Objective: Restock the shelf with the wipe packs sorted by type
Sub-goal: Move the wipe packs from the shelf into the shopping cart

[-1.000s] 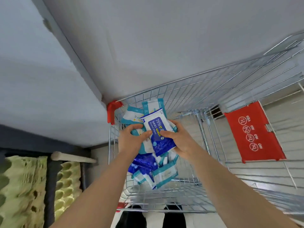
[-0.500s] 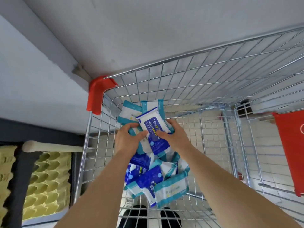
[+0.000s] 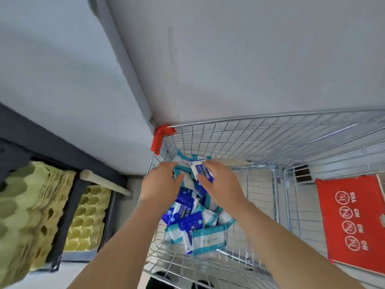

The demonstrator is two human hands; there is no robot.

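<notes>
While both arms reach down into the wire cart, the left hand curls its fingers round a white pack with teal edges. The right hand grips a blue and white wipe pack just beside it, near the far corner of the cart. More wipe packs lie in a heap on the cart floor below the hands. Green egg trays sit on the left. A red sign is on the right.
</notes>
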